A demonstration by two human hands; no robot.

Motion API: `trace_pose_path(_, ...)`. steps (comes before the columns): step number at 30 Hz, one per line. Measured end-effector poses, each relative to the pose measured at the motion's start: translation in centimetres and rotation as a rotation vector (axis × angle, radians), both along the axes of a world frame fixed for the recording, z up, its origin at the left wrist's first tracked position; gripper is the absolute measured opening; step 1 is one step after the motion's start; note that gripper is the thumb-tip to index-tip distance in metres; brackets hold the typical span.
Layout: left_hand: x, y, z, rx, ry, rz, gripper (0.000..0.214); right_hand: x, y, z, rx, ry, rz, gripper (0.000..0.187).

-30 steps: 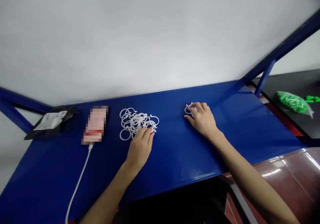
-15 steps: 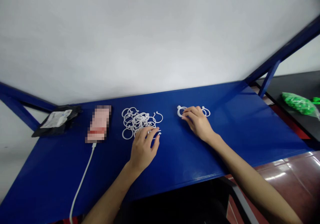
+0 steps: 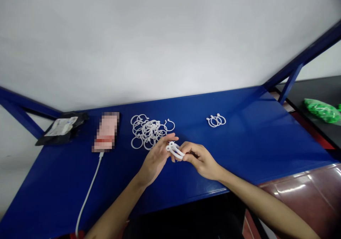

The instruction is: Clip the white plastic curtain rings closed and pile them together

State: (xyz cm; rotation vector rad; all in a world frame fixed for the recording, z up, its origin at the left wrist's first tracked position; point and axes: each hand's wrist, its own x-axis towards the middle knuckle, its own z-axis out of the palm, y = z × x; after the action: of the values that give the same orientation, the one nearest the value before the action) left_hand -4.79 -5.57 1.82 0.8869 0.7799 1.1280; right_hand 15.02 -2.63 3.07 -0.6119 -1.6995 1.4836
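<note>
Between my hands, over the front half of the blue table, is a small bunch of white curtain rings (image 3: 177, 153), seen nearly edge-on with small eyelets at their left ends. My right hand (image 3: 201, 160) pinches their right side between thumb and fingers. My left hand (image 3: 157, 157) is at the eyelet end, its fingers apart and partly behind the rings; it seems to touch them without gripping. Just beyond my left hand lies a loose pile of white rings (image 3: 150, 128), some with a gap. Several overlapping white rings (image 3: 216, 121) lie in a row farther right.
A pixelated pink phone-like object (image 3: 106, 128) with a white cable (image 3: 89, 189) lies left on the blue table (image 3: 234, 139). Beside it is a black bag with a white label (image 3: 61, 126). Blue frame bars flank the table. A bag of green pieces (image 3: 322, 110) rests on a dark surface at right.
My right hand has lifted rings off the right side of the table and brought them left toward me. My left hand has drawn back from the pile to meet them.
</note>
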Motion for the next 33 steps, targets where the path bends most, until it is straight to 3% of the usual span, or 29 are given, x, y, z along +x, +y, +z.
trace_pose_path(3, -0.3, -0.1, -0.1, 0.023, -0.010, -0.082, 0.038, -0.2, -0.1, -0.6, -0.304, 0.169, 0.150, 0.024)
trace_pose_path(7, -0.7, -0.5, -0.7, -0.048, -0.016, -0.270, 0.045, 0.6, 0.5, -1.0, -0.513, 0.200, 0.411, 0.032)
trace_pose_path(10, -0.5, -0.8, -0.4, -0.115, 0.056, -0.409, 0.047, 1.6, 1.3, 0.3, -0.471, -0.017, 0.536, 0.033)
trace_pose_path(15, -0.1, -0.7, 1.0, -0.119, 0.263, -0.515, 0.038, 2.0, 2.1, 2.6, -0.287, -0.316, 0.566, 0.033)
trace_pose_path(18, -0.2, -0.5, 1.3, -0.053, 0.307, -0.575, 0.042, 1.8, 2.3, 2.2, -0.243, -0.291, 0.601, 0.034)
trace_pose_path(27, -0.3, -0.8, 0.3, 0.028, 0.200, -0.681, 0.056, 2.2, 1.2, 0.6, -0.252, -0.153, 0.623, 0.041)
trace_pose_path(33, -0.1, -1.1, -0.3, 0.049, 0.179, -0.641, 0.065, 2.2, 0.8, 0.3, -0.292, -0.105, 0.608, 0.044)
